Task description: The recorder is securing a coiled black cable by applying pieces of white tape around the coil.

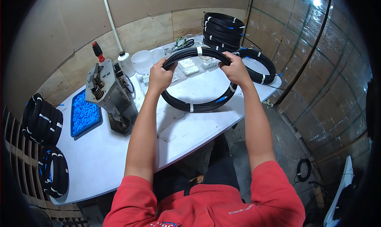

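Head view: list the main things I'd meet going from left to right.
Left coils, blue tray, machine, left hand, held coil, right hand, table coil, floor coil.

The person is wearing a red shirt (198,211) with short sleeves (133,193). White lettering (244,209) is running across its right front; a blue-and-white mark (170,224) is showing lower in view. Dark trousers (222,157) are covering the legs. The left hand (160,77) and right hand (235,69) are showing bare.
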A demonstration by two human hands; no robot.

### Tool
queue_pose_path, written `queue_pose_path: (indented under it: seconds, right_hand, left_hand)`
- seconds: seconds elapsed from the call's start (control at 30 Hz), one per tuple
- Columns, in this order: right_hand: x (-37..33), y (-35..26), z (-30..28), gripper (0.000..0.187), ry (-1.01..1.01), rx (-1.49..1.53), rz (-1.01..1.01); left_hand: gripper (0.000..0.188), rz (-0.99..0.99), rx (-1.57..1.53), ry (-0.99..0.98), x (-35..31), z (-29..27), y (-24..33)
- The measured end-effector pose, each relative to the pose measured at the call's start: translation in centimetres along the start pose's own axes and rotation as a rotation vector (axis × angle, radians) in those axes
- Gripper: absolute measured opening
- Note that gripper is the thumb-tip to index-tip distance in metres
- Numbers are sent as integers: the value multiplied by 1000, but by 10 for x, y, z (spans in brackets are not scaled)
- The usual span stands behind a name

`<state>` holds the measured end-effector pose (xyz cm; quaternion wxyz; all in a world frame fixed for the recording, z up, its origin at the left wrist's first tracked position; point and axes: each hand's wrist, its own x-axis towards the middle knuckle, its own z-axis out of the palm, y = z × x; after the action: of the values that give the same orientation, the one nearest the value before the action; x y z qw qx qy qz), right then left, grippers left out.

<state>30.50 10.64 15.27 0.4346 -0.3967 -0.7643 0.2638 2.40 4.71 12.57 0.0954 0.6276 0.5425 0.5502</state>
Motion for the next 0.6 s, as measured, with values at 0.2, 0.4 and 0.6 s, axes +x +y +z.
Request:
queue_pose_path:
  seconds: [0.2,0.4,0.6]
  right_hand:
    - [16,29,-5,19,-3,33,-115]
    - [17,25,-2,17,-27,53,-106]
    - [2,3,3,20,53,5,-60]
  left_hand:
    - [23,6,132,69,-10,10,19]
    - [21,-102,123,64,-16,3,32]
    - [21,-26,54,39,-4,-1,5]
